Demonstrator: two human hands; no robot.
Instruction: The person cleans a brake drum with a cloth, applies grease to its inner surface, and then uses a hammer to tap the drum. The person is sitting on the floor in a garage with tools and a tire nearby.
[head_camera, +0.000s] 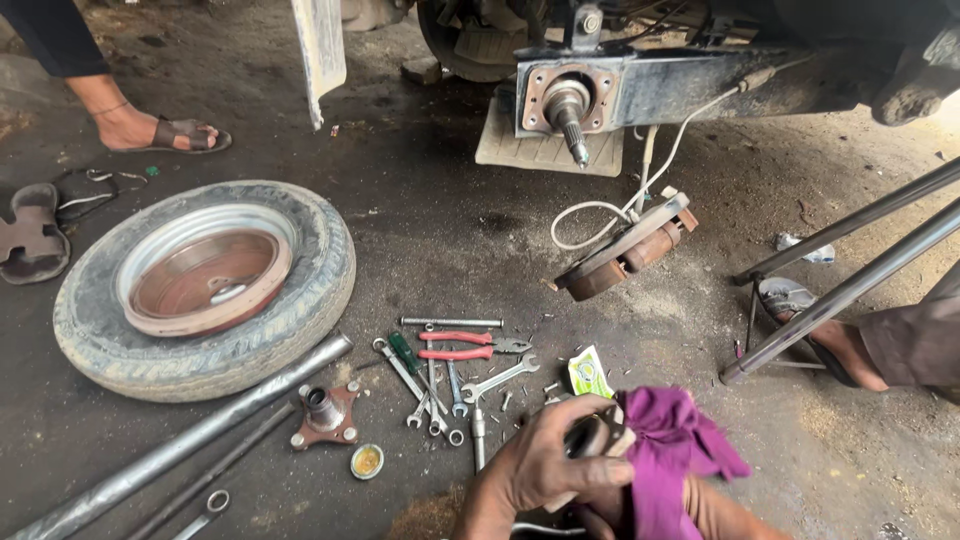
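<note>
While the view looks down at oily concrete floor (440, 230), the lower centre of the frame holds the left hand (545, 465), fingers curled tight around a small dark round metal part (592, 436). The right hand (715, 510), lower right of centre, is mostly covered by a crumpled purple cloth (668, 455) pressed against that part; its grip cannot be told.

- Just above the hands: a green and white sachet (589, 372).
- Centre, lower half: a scatter of steel spanners (440, 385) with red-handled pliers (462, 346).
- Left of frame: a worn tyre on a silver steel rim (205, 290), lying flat.
- Lower left: a rusty four-lobed wheel hub flange (324, 412), a small round open tin (367, 461), a long grey steel pipe (180, 450).
- Upper centre: a bare axle spindle (570, 110) on the vehicle; below it, a rusty brake backing plate (628, 250) on the floor.
- Upper left: another person's sandalled foot (160, 130).
</note>
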